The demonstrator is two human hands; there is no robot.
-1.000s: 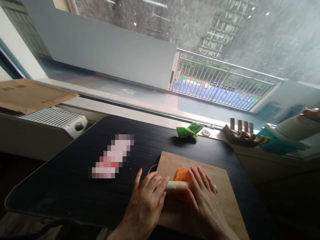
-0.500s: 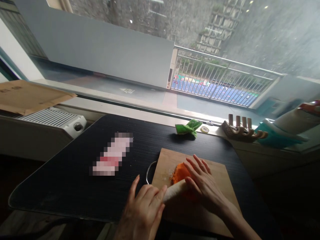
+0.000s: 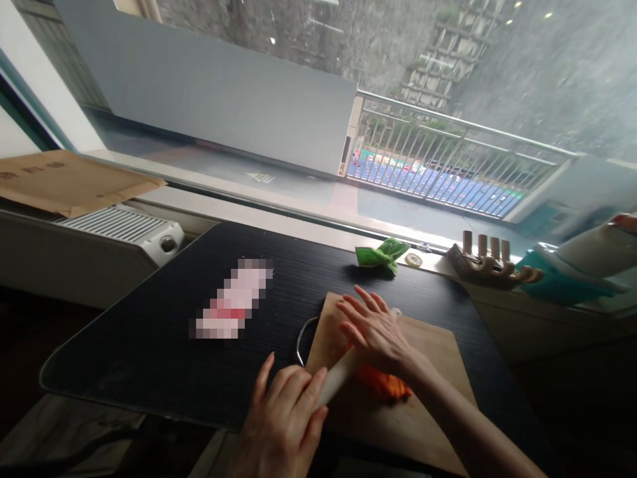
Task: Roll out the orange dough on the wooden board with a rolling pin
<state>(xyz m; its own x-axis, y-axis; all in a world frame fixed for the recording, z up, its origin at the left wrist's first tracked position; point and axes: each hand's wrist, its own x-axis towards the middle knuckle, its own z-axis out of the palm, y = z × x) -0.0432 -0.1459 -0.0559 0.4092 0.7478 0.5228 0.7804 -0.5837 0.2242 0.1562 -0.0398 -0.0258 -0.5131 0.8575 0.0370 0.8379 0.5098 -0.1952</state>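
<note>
A pale rolling pin [image 3: 337, 380] slants across the wooden board [image 3: 435, 345], its far tip showing past my right hand. My left hand [image 3: 286, 408] is closed round the near end of the pin. Flat on top of the pin lies my right hand [image 3: 375, 332], palm down, fingers stretched out and apart. Beneath the pin and that hand is an orange mass [image 3: 393, 386] with a ragged, crumbly edge; its far part is mostly covered. I cannot make out what it is made of.
A metal loop handle [image 3: 300, 342] sticks out at the board's left. On the black table [image 3: 149, 345] are a green cloth [image 3: 383, 255] and a pixelated pinkish item [image 3: 233, 299]. A roll of tape [image 3: 413, 259], a brown rack [image 3: 485, 262] and a teal container [image 3: 547, 269] line the sill.
My right hand and the pin have moved forward over the orange mass, the hand also slightly left. More orange now shows on the near side. The camera view has shifted a little.
</note>
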